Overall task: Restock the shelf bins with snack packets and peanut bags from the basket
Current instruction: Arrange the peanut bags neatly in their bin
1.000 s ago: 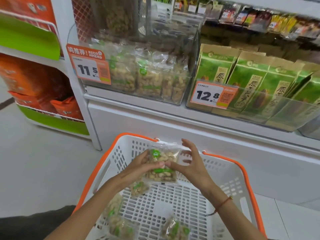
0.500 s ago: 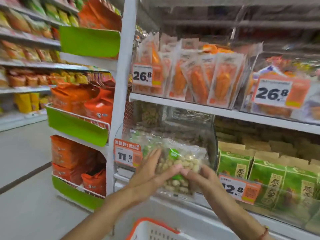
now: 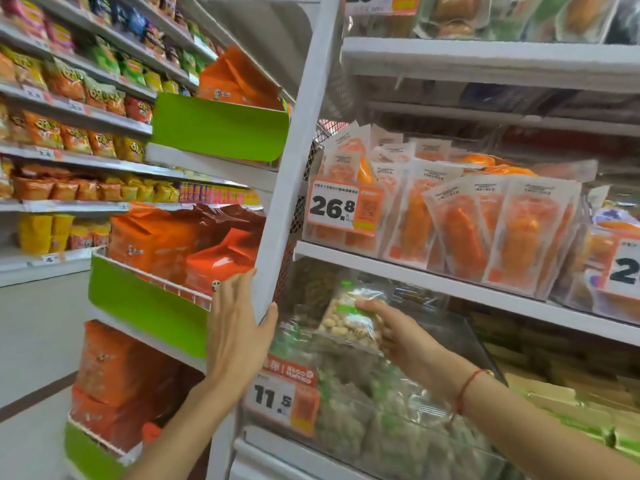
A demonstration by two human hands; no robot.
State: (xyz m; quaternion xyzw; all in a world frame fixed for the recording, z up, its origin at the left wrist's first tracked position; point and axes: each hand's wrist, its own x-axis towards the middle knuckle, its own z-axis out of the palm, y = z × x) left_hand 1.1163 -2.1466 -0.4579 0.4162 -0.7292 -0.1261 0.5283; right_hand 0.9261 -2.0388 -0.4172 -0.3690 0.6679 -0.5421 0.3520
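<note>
My right hand [image 3: 405,341] grips a clear peanut bag [image 3: 349,317] with a green label, holding it just above the clear shelf bin [image 3: 398,427]. That bin is full of similar peanut bags and carries an 11.5 price tag [image 3: 277,400]. The bag sits under the shelf board above it. My left hand [image 3: 239,327] rests with straight fingers against the white shelf upright [image 3: 294,168], thumb on its front face. The basket is out of view.
Orange snack packets [image 3: 467,230] marked 26.8 fill the shelf right above the bin. Green packets [image 3: 588,420] lie in the bin to the right. Left of the upright, a green-fronted rack holds orange bags [image 3: 166,237]. The aisle floor [image 3: 34,323] lies at the far left.
The bag rose from the basket to the peanut bin. My left hand let go of it and moved onto the shelf upright. The view tilted up and the basket dropped out of sight.
</note>
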